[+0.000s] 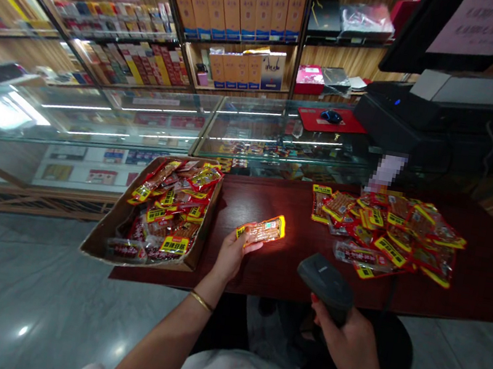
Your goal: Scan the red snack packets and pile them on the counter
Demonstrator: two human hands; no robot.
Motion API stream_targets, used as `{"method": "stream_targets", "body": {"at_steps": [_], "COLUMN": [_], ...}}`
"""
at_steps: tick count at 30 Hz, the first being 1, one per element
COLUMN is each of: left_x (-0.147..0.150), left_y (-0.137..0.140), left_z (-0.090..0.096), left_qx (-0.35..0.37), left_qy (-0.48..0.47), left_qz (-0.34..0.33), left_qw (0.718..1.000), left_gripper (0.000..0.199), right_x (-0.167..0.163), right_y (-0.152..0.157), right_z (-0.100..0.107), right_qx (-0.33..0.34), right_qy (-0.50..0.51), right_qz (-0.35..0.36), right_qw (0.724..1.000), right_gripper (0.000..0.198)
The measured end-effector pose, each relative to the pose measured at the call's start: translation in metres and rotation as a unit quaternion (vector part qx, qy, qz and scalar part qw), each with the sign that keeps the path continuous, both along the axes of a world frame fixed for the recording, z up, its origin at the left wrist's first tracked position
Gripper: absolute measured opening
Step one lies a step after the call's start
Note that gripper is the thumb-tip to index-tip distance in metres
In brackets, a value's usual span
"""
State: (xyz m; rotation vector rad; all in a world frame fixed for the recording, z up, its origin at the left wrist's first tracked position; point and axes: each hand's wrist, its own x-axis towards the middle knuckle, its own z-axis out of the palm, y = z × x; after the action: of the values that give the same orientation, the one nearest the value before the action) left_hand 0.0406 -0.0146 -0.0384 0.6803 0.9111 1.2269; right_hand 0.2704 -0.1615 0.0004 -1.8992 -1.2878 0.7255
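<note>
My left hand [234,251] grips a snack packet [267,230] by its left end, above the dark red table. The packet has red and yellow edges, and bright light falls on it. In my right hand [350,341] is a dark barcode scanner [327,283], its head pointing toward the lit packet. To the left, a cardboard box [199,252] holds many similar packets [175,244]. On the right side of the table lies a loose pile of the same kind of packets [392,250].
Behind the table [263,196] runs a glass display counter [256,125], with a red mouse pad [308,119] and a computer mouse [331,117] on it. A dark monitor [408,35] stands at the upper right. Shelves with boxed goods [255,14] line the wall.
</note>
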Motion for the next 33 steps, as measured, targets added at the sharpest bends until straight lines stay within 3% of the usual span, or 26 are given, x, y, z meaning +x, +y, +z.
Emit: {"method": "stream_targets", "body": {"at_steps": [8, 12, 15, 21, 24, 26, 28, 31, 33], "left_x": [0.001, 0.019, 0.059, 0.169, 0.193, 0.185, 0.158, 0.092, 0.037], "left_y": [-0.003, 0.008, 0.029, 0.075, 0.074, 0.060, 0.038, 0.001, -0.017], "left_z": [0.005, 0.013, 0.023, 0.049, 0.055, 0.054, 0.051, 0.054, 0.066], "left_qx": [-0.022, -0.059, -0.078, -0.125, -0.156, -0.176, -0.172, -0.097, -0.013], "left_qy": [-0.007, -0.013, -0.041, -0.108, -0.106, -0.090, -0.072, -0.006, 0.080], "left_qz": [0.010, 0.022, -0.018, -0.072, -0.151, -0.176, -0.196, -0.233, -0.210], "left_qw": [1.000, 0.998, 0.996, 0.984, 0.970, 0.964, 0.963, 0.968, 0.974], "left_gripper": [0.043, 0.034, 0.027, 0.016, 0.009, 0.009, 0.017, 0.031, 0.031], "right_x": [-0.002, 0.002, 0.008, 0.017, 0.016, 0.016, 0.017, 0.024, 0.029], "right_y": [0.001, -0.003, -0.008, -0.019, -0.021, -0.022, -0.024, -0.023, -0.017], "right_z": [0.004, 0.004, 0.000, -0.001, 0.004, 0.006, 0.003, -0.008, -0.018], "right_qx": [0.024, 0.039, 0.038, 0.044, 0.042, 0.036, 0.021, -0.025, -0.068], "right_qy": [-0.028, -0.006, -0.003, -0.007, 0.005, 0.013, 0.015, 0.002, -0.009], "right_qz": [-0.009, -0.019, -0.037, -0.077, -0.090, -0.093, -0.094, -0.076, -0.053], "right_qw": [0.999, 0.999, 0.999, 0.996, 0.995, 0.995, 0.995, 0.997, 0.996], "right_gripper": [0.042, 0.042, 0.043, 0.040, 0.037, 0.037, 0.038, 0.041, 0.041]}}
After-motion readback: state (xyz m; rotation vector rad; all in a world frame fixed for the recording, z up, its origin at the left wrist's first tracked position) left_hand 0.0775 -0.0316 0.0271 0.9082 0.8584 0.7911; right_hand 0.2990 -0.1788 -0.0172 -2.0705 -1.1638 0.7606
